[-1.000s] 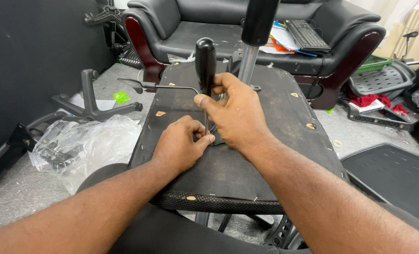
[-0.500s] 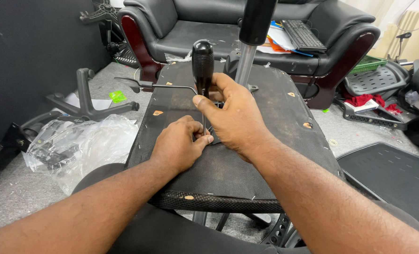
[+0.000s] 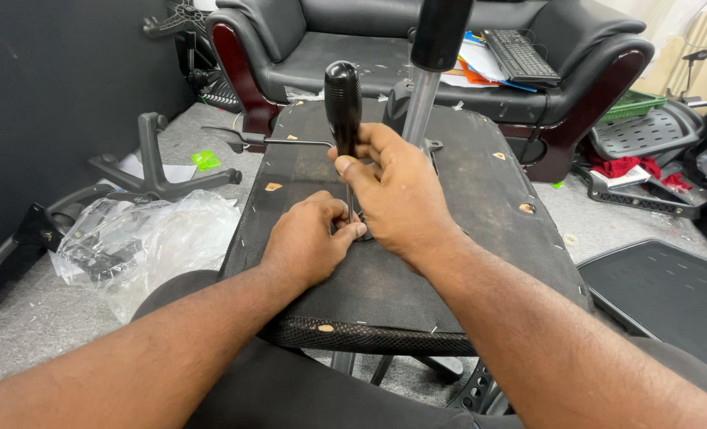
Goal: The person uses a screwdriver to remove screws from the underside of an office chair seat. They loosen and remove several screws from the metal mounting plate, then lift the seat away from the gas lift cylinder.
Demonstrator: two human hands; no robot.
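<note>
An upturned office chair seat [image 3: 480, 206] with black fabric underside lies in front of me. My right hand [image 3: 397, 195] grips a black-handled screwdriver [image 3: 343, 99], held upright with its tip down on the seat. My left hand [image 3: 306, 238] rests on the seat with its fingers pinched around the screwdriver's shaft near the tip. A metal gas-lift column [image 3: 425, 87] with a black sleeve rises from the seat just behind my right hand. A thin metal lever [image 3: 278, 141] sticks out to the left of the seat.
A black leather sofa [image 3: 329, 48] stands behind, with a keyboard [image 3: 520, 57] and papers on it. Crumpled clear plastic [image 3: 143, 238] and a black chair base [image 3: 151, 167] lie on the grey floor at left. Black chair panels [image 3: 671, 290] and a green basket [image 3: 631, 103] sit at right.
The view shifted slightly. My right hand has slid a little lower on the screwdriver handle, which stays upright. My left hand stays pinched at the shaft.
</note>
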